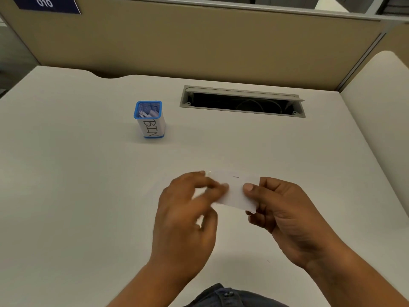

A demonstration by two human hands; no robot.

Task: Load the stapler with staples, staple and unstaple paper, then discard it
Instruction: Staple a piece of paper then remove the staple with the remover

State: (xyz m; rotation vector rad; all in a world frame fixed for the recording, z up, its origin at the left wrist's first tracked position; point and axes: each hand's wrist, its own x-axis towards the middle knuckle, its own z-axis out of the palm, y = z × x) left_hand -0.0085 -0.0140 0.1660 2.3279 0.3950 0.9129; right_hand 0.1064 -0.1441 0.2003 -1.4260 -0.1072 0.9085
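A small white paper slip point(234, 193), flat and rectangular, long axis running left to right, is pinched at its ends by the left hand point(188, 209) and right hand point(285, 209) above the smooth pale worktop point(88, 196).

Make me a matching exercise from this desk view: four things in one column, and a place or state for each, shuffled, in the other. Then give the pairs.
Things:
1. paper slip
2. bin
3. cable hatch
4. blue sign

Places or states:
A. open, with dark space and cables inside
B. up on the partition, top left, numbered 010
C. held between the left hand and the right hand
D. standing on the desk, with white scraps inside

Pairs: 1-C, 2-D, 3-A, 4-B
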